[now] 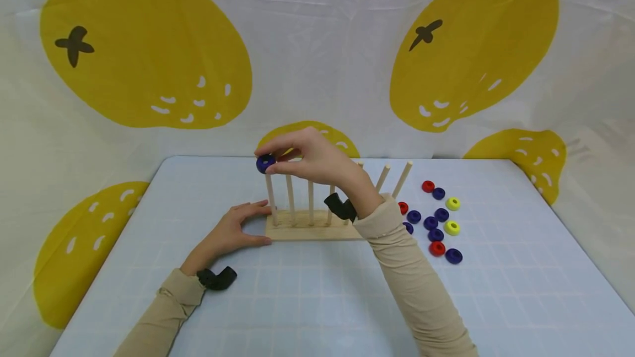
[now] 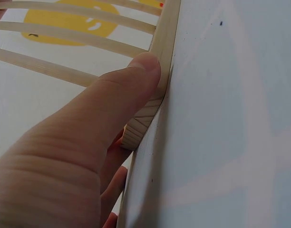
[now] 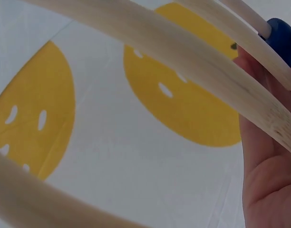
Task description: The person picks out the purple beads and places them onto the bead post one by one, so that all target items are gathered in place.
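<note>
A wooden peg stand (image 1: pixel 312 232) with a row of upright pegs rests on the table. My right hand (image 1: pixel 317 157) pinches a dark blue ring (image 1: pixel 261 167) between thumb and fingers at the top of the leftmost peg (image 1: pixel 270 198). The right wrist view shows that peg's tip against or inside the blue ring (image 3: pixel 282 40); how far in is hidden. At the stand's left end, my left hand (image 1: pixel 229 231) holds the base, thumb (image 2: pixel 146 64) on the front edge and fingers round behind. The right forearm covers part of the stand's right side.
Right of the stand lie loose rings: several blue ones (image 1: pixel 453 257), red ones (image 1: pixel 428 186) and two yellow ones (image 1: pixel 452 228). Some sit close to the right sleeve (image 1: pixel 412 280). A lemon-print cloth (image 1: pixel 317 59) hangs behind the pale checked table (image 1: pixel 297 302).
</note>
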Demonstrator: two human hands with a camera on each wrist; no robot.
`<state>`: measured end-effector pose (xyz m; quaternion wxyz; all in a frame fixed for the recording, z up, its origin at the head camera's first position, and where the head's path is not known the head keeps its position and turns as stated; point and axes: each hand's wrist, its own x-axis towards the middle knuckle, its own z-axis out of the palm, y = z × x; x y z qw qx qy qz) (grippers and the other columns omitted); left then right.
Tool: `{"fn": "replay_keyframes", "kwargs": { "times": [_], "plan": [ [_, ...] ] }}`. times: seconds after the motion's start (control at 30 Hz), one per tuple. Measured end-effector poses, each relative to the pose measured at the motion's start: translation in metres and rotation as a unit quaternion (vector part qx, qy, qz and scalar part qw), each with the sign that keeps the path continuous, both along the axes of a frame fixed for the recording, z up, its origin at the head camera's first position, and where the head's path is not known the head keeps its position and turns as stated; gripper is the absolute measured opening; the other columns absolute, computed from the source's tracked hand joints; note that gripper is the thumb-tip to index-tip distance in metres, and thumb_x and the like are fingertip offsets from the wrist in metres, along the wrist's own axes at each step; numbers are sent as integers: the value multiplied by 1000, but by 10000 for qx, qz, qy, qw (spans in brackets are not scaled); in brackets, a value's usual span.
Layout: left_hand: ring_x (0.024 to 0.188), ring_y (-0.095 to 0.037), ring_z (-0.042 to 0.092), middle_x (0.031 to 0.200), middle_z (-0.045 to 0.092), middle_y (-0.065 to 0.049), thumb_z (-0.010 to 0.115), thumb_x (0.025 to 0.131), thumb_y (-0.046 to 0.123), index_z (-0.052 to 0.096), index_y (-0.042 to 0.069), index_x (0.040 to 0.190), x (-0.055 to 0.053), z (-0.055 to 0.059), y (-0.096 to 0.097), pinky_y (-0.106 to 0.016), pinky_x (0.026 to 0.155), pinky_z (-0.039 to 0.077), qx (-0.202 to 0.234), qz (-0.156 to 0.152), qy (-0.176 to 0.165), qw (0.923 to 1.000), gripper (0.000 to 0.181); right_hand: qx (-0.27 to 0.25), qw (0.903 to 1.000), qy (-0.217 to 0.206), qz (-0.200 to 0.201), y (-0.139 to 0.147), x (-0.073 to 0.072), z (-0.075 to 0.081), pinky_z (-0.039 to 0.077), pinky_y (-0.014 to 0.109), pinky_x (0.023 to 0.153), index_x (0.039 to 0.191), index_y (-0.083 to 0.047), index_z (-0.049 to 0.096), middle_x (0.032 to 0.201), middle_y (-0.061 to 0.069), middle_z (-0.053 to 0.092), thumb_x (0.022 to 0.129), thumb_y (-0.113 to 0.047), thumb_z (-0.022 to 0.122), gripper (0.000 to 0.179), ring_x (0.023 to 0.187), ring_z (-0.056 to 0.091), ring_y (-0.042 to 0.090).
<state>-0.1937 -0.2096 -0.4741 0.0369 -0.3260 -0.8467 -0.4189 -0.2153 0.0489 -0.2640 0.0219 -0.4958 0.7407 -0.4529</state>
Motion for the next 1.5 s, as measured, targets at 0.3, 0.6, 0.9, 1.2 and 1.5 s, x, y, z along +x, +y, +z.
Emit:
{"fn": "replay_keyframes", "kwargs": {
  "times": [0.3,0.6,0.9,1.2,1.5],
  "plan": [
    [132,-35,50,140,57,-10,92,70,30,66,17,129,0,2,1,-60,106,33,-29,30,1,10000,65,189,9998,78,-58,1,1,2,55,24,86,117,-1,71,112,6,71,89,-5,74,28,95,67,10],
    [133,-33,49,141,57,-8,92,69,32,67,19,128,0,2,1,-59,107,33,-97,166,-48,9998,65,231,9996,168,-70,0,0,2,55,24,87,116,-1,71,111,5,71,90,-7,73,26,96,67,10],
    [134,-33,48,140,58,-7,91,71,34,66,19,130,-1,2,0,-61,108,32,-158,146,-65,9997,66,173,9996,218,-73,1,0,3,53,27,92,115,-2,71,111,6,71,90,-9,73,26,102,67,23],
    [134,-32,48,140,58,-6,91,71,31,66,18,130,-2,1,1,-60,109,31,-69,59,-110,9999,66,-33,9999,78,-117,2,0,2,54,29,91,114,-1,71,111,5,71,91,-7,72,24,99,66,13],
    [134,-34,47,140,57,-9,92,70,31,66,17,130,1,0,1,-61,109,29,-102,115,-151,9998,66,-1114,9932,254,-229,9,8,7,55,32,87,107,-1,74,106,8,73,92,-4,69,16,95,67,13]
  ]
}}
